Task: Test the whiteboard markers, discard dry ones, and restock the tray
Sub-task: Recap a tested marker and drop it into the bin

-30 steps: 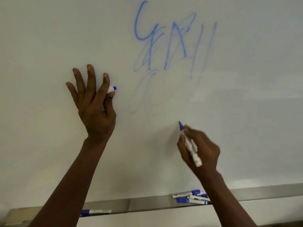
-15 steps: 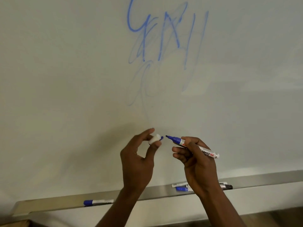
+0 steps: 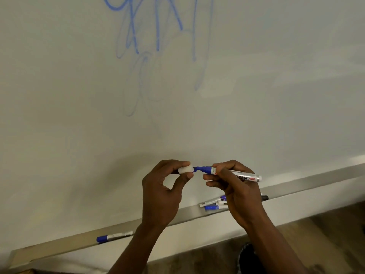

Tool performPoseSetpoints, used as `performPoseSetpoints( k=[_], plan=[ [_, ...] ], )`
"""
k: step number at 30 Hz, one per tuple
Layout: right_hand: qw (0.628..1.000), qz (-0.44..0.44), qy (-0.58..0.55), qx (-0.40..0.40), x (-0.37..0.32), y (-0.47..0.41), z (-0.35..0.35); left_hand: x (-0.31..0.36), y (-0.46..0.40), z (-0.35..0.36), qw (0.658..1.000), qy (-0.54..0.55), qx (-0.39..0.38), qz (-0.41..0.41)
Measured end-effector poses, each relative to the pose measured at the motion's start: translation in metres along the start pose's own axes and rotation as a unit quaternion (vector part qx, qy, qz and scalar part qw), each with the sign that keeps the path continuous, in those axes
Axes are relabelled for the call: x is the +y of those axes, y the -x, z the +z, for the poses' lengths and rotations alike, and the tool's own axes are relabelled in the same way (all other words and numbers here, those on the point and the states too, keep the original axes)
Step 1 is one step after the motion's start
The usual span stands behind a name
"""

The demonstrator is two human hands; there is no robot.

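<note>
My right hand (image 3: pixel 235 186) grips a white-barrelled blue marker (image 3: pixel 240 175), held level in front of the whiteboard (image 3: pixel 276 105), its blue tip pointing left. My left hand (image 3: pixel 161 192) pinches the marker's white cap (image 3: pixel 185 169) between thumb and fingers. The blue tip just reaches the cap's opening. Below runs the metal tray (image 3: pixel 187 213). On it, a small cluster of blue markers (image 3: pixel 212 203) lies partly behind my right hand, and one capped blue marker (image 3: pixel 114 235) lies alone to the left.
Blue scribbles (image 3: pixel 158 32), some bold and some faint, cover the upper middle of the board. A dark-capped marker end (image 3: pixel 264 197) pokes out right of my right wrist. Wooden floor (image 3: pixel 316 244) shows below the tray.
My left hand came down off the board with the cap and my right hand lifted the marker away from the board. Cap and tip have closed together until they meet.
</note>
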State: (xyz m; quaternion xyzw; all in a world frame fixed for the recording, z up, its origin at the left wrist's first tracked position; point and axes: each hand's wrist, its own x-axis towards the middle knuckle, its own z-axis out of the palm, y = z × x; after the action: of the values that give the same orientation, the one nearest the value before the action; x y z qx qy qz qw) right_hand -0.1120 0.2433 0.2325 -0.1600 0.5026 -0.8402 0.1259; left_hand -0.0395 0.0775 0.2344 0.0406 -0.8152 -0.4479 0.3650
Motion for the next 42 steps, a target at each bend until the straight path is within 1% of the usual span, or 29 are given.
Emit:
performPoseSetpoints(
  k=[2, 5, 8, 11, 17, 22, 25, 27, 29, 31, 34, 37, 39, 42],
  plan=[
    [0.999, -0.011, 0.04, 0.002, -0.001, 0.002, -0.008, 0.001, 0.0, 0.003, 1.0, -0.001, -0.029, -0.001],
    [0.994, -0.01, 0.108, 0.009, 0.002, 0.005, -0.019, 0.002, 0.001, 0.011, 0.996, -0.007, -0.091, 0.007],
    [0.995, 0.002, 0.1, 0.017, 0.007, 0.009, -0.031, 0.003, 0.001, 0.019, 0.993, 0.005, -0.119, -0.005],
    [0.996, -0.004, 0.079, 0.034, 0.013, 0.015, -0.042, 0.003, 0.001, 0.027, 0.99, 0.005, -0.141, -0.013],
    [0.992, -0.007, 0.109, 0.069, 0.02, 0.025, -0.057, -0.002, -0.001, 0.044, 0.982, -0.012, -0.189, 0.009],
    [0.991, 0.026, 0.081, 0.102, 0.023, 0.033, -0.082, -0.007, 0.005, 0.071, 0.972, 0.009, -0.234, -0.028],
    [0.982, 0.078, -0.016, 0.172, 0.028, 0.038, -0.101, -0.013, 0.015, 0.098, 0.962, 0.038, -0.252, -0.099],
    [0.965, 0.111, -0.074, 0.226, 0.033, 0.043, -0.119, -0.021, 0.024, 0.118, 0.948, 0.07, -0.265, -0.16],
    [0.953, 0.122, -0.09, 0.263, 0.039, 0.051, -0.14, -0.03, 0.035, 0.139, 0.929, 0.099, -0.283, -0.216],
    [0.945, 0.131, -0.08, 0.289, 0.046, 0.06, -0.16, -0.04, 0.048, 0.16, 0.913, 0.107, -0.303, -0.25],
    [0.93, 0.172, -0.029, 0.325, 0.058, 0.075, -0.192, -0.053, 0.066, 0.191, 0.886, 0.113, -0.331, -0.304],
    [0.916, 0.207, 0.01, 0.343, 0.069, 0.091, -0.228, -0.068, 0.086, 0.22, 0.84, 0.139, -0.363, -0.378],
    [0.902, 0.216, 0.028, 0.373, 0.076, 0.101, -0.25, -0.075, 0.099, 0.236, 0.811, 0.141, -0.383, -0.418],
    [0.877, 0.225, 0.031, 0.423, 0.083, 0.112, -0.276, -0.071, 0.119, 0.259, 0.756, 0.164, -0.411, -0.482]
  ],
)
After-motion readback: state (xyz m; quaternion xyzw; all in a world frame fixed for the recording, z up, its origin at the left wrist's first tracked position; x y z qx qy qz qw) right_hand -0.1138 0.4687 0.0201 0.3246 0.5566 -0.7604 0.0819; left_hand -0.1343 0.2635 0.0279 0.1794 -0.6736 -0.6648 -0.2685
